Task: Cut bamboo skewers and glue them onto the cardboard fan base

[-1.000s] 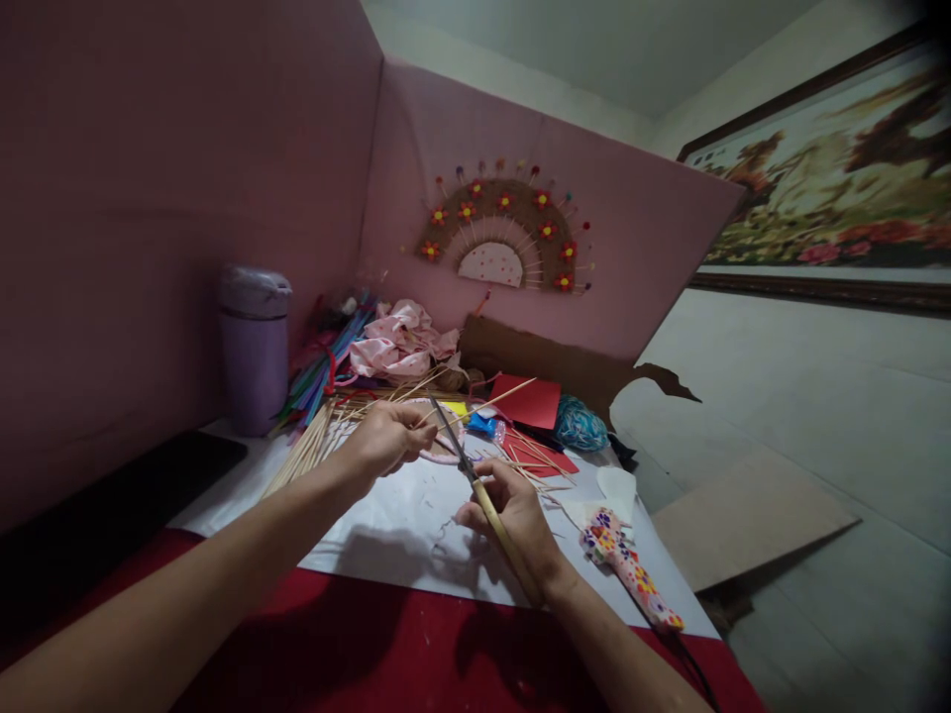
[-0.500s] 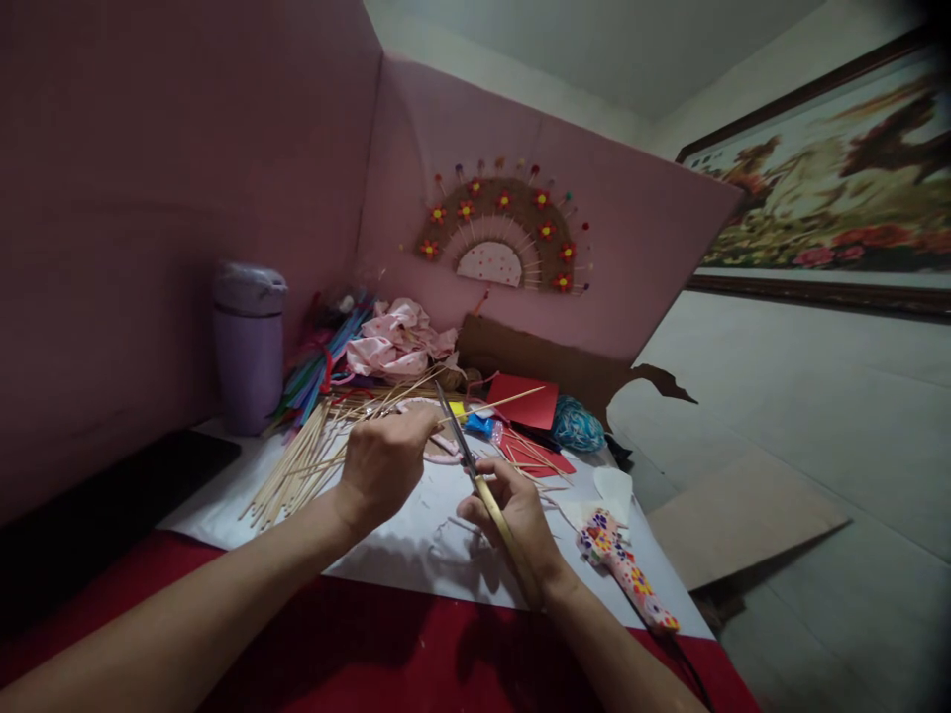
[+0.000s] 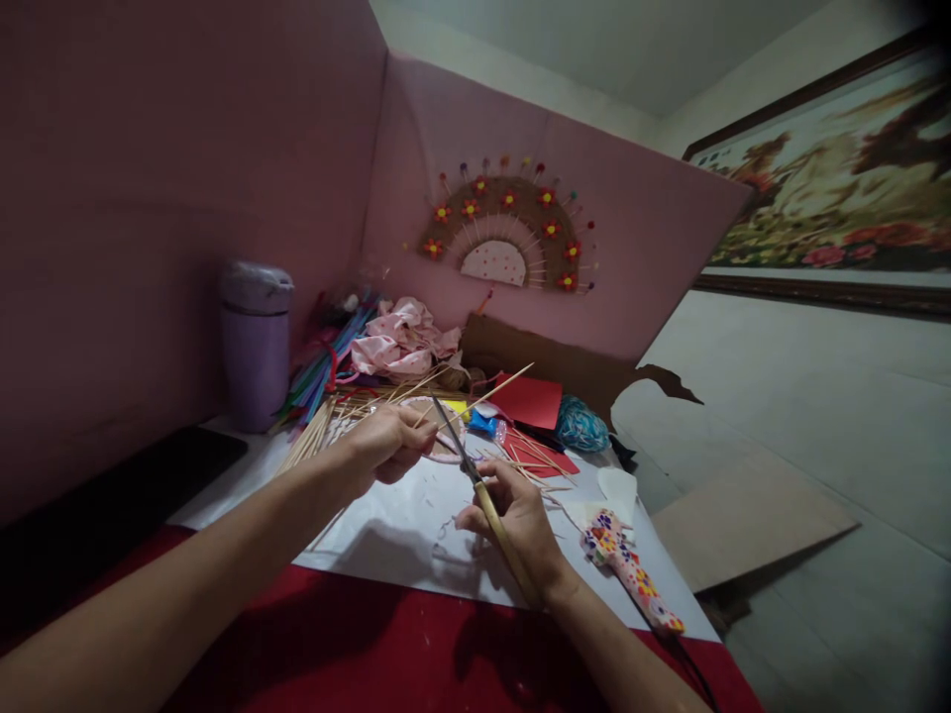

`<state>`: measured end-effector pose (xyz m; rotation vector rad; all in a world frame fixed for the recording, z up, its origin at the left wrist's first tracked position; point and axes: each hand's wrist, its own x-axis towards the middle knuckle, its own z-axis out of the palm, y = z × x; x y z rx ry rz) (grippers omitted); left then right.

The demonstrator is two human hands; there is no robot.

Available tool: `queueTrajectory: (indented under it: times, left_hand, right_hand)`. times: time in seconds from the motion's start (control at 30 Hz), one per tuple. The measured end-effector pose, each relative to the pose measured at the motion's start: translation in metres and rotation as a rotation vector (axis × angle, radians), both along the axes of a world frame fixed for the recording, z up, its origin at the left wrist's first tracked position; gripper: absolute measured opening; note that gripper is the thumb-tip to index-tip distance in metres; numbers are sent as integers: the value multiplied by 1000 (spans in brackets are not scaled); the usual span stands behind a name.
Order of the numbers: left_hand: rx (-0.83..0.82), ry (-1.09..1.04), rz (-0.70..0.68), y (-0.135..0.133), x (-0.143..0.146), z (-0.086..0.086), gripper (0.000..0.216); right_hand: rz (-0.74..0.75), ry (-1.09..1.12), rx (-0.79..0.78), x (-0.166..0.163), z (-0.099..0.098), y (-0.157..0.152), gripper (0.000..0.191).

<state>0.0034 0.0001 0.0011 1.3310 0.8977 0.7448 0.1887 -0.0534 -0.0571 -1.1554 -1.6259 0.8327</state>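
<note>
My left hand (image 3: 386, 446) is closed, pinching a thin bamboo skewer (image 3: 509, 382) whose pointed end slants up to the right. Wrapped in my right hand (image 3: 526, 520) is a pair of scissors (image 3: 493, 522) with yellowish handles, its blades pointing up and left. The blades cross the skewer close to my left fingertips; whether they touch it I cannot tell. Behind my left hand lies a round cardboard piece (image 3: 452, 408) with a pale pink edge, partly hidden. More bamboo skewers (image 3: 306, 443) are spread to the left, partly covered by my left arm.
A purple tumbler (image 3: 257, 361) stands at left beside a dark flat object (image 3: 200, 465). Pink dotted cloth (image 3: 405, 337), red card (image 3: 531, 401) and blue yarn (image 3: 581, 424) lie at the back. A flower-patterned glue gun (image 3: 631, 569) with a cord rests at right.
My left hand has turned over and tilted, and the skewer slants more steeply. The scissors stay at nearly the same place. The whole view has shifted slightly.
</note>
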Motion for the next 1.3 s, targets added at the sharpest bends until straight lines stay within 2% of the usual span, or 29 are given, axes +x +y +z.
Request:
queueTrajectory:
  times: [0.07,0.13,0.2,0.23,0.3,0.37,0.47,0.57,0.67,0.73,0.8,0.83,0.9,1.0,1.07,1.13,1.17,1.23,1.3]
  left_hand:
    - [150,21,59,-1,3,-3,26]
    - [497,108,226,-4,8,-8,26]
    - [883,272,394,-8,11,-13,22]
    - [1024,370,448,-9,11,-15,20]
    - [1148,522,488,-11,9,-17,21]
    - [1104,540,470,-11,7,-15,22]
    - [904,330,385,-9,4,-9,23]
    - [542,122,247,-5,2,-2,24]
    - [154,66,126,-1,-1,4,18]
    - [31,47,32,1,-4,5,20]
    - [68,41,-12,2,-4,3,23]
    - [162,58,13,2,-3,1,23]
    - [493,165,170,-1,1,-5,23]
    - [1027,478,436,-7,7,-14,18]
    - [1185,659,499,-11,8,-16,22]
    - [1175,706,497,-13,6,-15,23]
    - [1129,664,486,-12,5,-13,21]
    - [986,469,428,-10,3,-9,24]
    - [771,244,328,-6,2,-4,28]
  right_hand:
    - [-19,-6,0,1,0,0,39]
    - [-40,-3,3,1,1,0,38]
    - [-49,10,7,1,1,0,39]
    - [-47,16,6,0,1,0,39]
    - [-43,23,4,-1,0,0,38]
    - [-37,19,6,-1,-2,1,39]
    - [-32,5,21,-1,-4,1,40]
    - [-23,-2,29,-1,-4,0,39]
    - [-8,-5,31,-1,-4,0,39]
    - [-1,-14,35,-1,-3,0,38]
    - [-11,-22,36,0,-3,0,38]
    - [-23,-24,35,0,-2,0,38]
    - [-49,-26,27,1,-3,1,38]
    - [-64,-23,17,1,-3,1,37]
    - [-66,-29,15,0,-3,1,37]
    - [-71,-39,18,-1,-3,0,38]
    - [-70,-43,21,-2,-3,0,38]
    - [-58,-41,28,-2,-4,0,39]
    - [-39,-36,37,-2,-5,0,39]
